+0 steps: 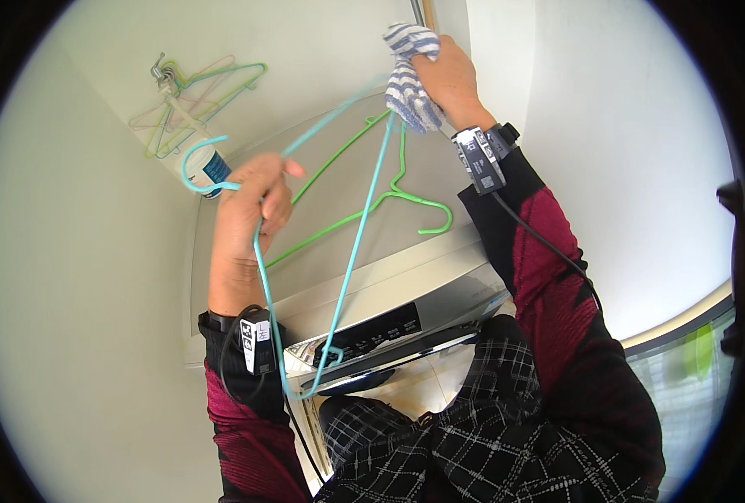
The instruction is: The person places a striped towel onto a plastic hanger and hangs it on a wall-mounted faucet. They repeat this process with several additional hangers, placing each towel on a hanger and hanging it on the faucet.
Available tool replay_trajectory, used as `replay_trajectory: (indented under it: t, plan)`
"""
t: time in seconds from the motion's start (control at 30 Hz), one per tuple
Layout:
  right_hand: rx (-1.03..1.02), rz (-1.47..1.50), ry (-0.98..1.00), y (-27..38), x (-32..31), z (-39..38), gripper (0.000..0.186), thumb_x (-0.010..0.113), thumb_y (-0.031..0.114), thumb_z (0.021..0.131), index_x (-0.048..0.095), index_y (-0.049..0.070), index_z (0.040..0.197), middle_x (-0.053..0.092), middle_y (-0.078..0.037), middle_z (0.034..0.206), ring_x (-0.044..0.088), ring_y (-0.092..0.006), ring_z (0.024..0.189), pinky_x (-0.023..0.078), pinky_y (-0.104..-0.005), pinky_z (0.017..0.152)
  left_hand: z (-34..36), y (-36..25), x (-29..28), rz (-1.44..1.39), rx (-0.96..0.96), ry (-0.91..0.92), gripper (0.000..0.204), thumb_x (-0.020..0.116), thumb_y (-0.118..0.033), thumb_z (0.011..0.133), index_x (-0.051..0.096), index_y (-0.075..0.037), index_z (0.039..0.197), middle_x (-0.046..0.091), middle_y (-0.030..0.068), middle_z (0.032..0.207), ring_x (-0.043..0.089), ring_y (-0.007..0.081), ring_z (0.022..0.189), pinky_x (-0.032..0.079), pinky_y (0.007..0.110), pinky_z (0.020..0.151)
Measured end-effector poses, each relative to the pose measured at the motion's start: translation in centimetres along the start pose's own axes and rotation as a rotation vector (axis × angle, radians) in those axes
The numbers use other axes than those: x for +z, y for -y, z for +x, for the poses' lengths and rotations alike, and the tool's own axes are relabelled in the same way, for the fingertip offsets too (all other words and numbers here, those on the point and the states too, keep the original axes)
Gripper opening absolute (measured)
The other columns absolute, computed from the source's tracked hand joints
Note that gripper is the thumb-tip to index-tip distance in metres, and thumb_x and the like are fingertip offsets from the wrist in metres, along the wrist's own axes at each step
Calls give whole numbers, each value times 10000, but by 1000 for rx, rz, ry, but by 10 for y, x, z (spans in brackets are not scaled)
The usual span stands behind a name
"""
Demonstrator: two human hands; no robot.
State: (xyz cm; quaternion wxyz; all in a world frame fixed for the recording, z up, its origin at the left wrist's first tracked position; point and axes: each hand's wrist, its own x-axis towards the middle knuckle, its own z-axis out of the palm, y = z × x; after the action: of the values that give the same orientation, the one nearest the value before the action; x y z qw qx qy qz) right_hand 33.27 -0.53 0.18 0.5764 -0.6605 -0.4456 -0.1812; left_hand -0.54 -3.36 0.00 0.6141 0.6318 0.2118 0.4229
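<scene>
A light-blue clothes hanger (356, 243) is in my left hand (255, 197), whose fingers close round it just below the hook. Its triangle slants towards me and to the right, one end hanging low near my left wrist. My right hand (455, 82), up and to the right, grips a blue-and-white striped cloth (408, 92). The cloth is bunched at the hanger's far corner, where it covers the frame. Beneath them a green hanger (393, 194) lies on the grey top of a washing machine (439, 168), its hook pointing right.
Several hangers (262, 70) hang from a wall tap (160, 69) at the far left. Below it stands a white tub (211, 163) with a blue label. The machine's dark control panel (381, 331) faces me. White walls (624, 168) close in on both sides.
</scene>
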Motion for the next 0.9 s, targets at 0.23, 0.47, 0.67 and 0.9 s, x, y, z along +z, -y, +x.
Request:
replay_trajectory:
  t: [0.23, 0.47, 0.67, 0.9]
  plan:
    - [375, 1402, 383, 32, 3, -32, 232, 617, 84, 954, 676, -75, 1111, 727, -76, 982, 698, -161, 832, 559, -301, 742, 5, -2, -13, -269, 111, 68, 303, 473, -201, 1106, 654, 39, 1070, 367, -54, 566, 289, 52, 454, 254, 236, 442]
    - [347, 1226, 434, 65, 2, -69, 271, 650, 105, 933, 654, -60, 1149, 733, -91, 1013, 691, -167, 870, 561, -312, 786, 9, 6, -11, -315, 198, -75, 266, 500, -197, 1087, 627, 32, 1043, 374, -48, 598, 307, 67, 457, 269, 244, 452]
    - [244, 1088, 522, 80, 7, -89, 305, 689, 122, 899, 661, -50, 1150, 742, -109, 1025, 700, -181, 895, 566, -332, 811, 6, 0, -28, -423, 89, -27, 275, 490, -206, 1092, 619, 37, 1093, 365, -51, 599, 300, 52, 447, 272, 228, 417]
    - [212, 859, 316, 34, 18, -44, 353, 684, 172, 891, 631, -70, 1143, 735, -183, 997, 718, -271, 899, 562, -379, 807, 6, 6, -16, -345, -26, 72, 408, 468, -304, 1098, 567, 59, 1257, 409, -28, 611, 359, 63, 468, 311, 232, 430]
